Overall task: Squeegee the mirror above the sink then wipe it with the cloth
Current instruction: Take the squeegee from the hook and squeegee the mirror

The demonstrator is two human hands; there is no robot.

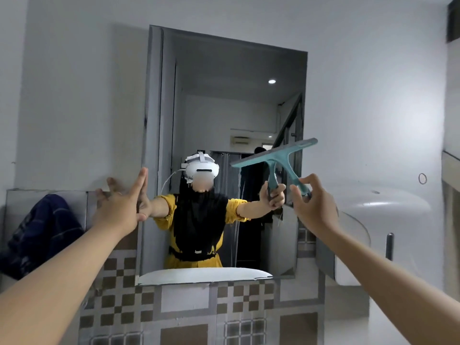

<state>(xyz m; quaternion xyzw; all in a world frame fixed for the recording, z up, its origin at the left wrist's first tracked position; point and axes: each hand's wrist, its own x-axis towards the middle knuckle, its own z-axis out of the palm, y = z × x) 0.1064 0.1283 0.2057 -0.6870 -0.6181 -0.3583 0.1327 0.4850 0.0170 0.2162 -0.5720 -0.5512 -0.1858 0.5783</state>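
The mirror (pixel 224 100) hangs on the wall straight ahead, its frame tall and grey. My right hand (pixel 315 207) grips the handle of a teal squeegee (pixel 276 155), whose blade lies tilted against the mirror's right side, rising to the right past the frame edge. My left hand (pixel 119 205) is open with fingers spread, fingertips at the mirror's left edge. A dark blue checked cloth (pixel 39 235) lies bunched on a ledge at the left. The glass reflects a person in a yellow top with both arms raised.
A white sink rim (pixel 204 275) appears at the mirror's bottom as a reflection. Brown and grey checkered tiles (pixel 189 307) cover the wall below. A white rounded fixture (pixel 373 207) projects at the right, near my right arm. Plain white wall surrounds the mirror.
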